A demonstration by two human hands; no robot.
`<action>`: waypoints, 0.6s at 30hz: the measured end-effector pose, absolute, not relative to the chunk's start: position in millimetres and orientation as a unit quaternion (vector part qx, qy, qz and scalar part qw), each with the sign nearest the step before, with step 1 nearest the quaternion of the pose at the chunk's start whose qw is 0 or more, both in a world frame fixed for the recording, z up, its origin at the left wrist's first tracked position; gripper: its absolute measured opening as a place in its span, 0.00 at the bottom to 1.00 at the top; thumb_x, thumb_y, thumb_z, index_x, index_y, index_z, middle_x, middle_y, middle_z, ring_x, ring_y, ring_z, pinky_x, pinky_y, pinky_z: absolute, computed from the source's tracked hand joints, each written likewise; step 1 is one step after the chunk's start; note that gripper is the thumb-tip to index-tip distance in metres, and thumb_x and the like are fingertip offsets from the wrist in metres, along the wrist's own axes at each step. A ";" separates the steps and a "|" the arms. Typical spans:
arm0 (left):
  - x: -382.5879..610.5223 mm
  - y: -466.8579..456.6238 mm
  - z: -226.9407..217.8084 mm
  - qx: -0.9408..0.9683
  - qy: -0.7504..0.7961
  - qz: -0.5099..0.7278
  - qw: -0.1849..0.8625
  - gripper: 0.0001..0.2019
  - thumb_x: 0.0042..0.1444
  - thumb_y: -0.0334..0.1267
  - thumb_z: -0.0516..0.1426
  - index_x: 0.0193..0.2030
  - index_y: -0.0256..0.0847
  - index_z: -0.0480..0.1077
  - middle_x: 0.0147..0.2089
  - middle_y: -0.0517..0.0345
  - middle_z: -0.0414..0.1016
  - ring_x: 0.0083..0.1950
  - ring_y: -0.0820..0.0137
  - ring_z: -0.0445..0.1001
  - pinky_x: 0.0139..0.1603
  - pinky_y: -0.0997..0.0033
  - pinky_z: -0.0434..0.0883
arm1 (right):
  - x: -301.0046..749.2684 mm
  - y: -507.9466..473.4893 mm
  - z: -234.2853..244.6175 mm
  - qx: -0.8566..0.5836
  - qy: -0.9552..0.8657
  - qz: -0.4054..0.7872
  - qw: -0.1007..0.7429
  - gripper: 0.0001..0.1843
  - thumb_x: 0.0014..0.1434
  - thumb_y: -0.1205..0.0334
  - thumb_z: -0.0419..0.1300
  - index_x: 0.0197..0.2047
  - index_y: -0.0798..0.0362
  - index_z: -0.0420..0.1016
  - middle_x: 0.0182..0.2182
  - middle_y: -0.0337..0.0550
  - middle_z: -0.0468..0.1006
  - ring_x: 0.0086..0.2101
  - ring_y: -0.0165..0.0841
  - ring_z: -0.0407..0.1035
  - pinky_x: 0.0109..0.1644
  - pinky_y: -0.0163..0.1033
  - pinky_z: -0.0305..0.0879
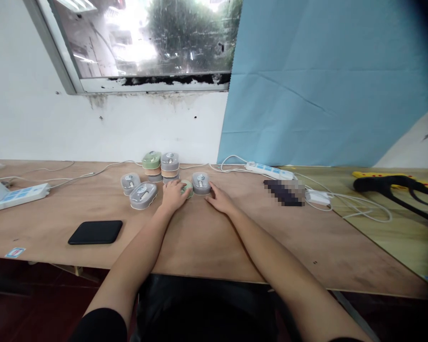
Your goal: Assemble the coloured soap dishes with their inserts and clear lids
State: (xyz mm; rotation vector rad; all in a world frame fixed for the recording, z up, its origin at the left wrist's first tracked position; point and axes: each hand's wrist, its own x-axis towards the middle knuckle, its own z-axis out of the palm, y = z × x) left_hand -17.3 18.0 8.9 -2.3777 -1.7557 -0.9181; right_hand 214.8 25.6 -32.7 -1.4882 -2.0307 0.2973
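1. Far left, I see a white power strip (pixel 28 194) on the brown table (pixel 203 247); nearer the front edge, a flat black device (pixel 95 232) lies well apart from the containers.
2. Next come two grey lidded containers, the rear one (pixel 130 181) and front one (pixel 143 195), both low and flat.
3. Behind them, a green-topped stack (pixel 151 160) and a grey-topped stack (pixel 170 162) stand side by side near the wall, probably to save room.
4. My left hand (pixel 174 194) lies over a green container (pixel 187 189), fingers bent, perhaps steadying it; I cannot tell whether they grip.
5. Just right stands an upright grey container (pixel 201 184). My right hand (pixel 220 199) is open at its right side, seemingly guarding or aligning it.
6. Bare table stretches in front of both hands to the edge; rightward room ends at a dark pixelated item (pixel 283 192) and cables (pixel 373 209).
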 end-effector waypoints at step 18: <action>-41.0 30.0 9.5 -0.781 -0.571 -0.192 -0.165 0.47 0.41 0.61 0.61 0.66 0.40 0.55 0.66 0.41 0.59 0.63 0.49 0.63 0.57 0.61 0.64 | 217.9 26.1 -31.2 -0.572 -0.750 0.128 0.308 0.42 0.57 0.53 0.59 0.70 0.52 0.47 0.63 0.52 0.60 0.59 0.43 0.61 0.61 0.47 0.57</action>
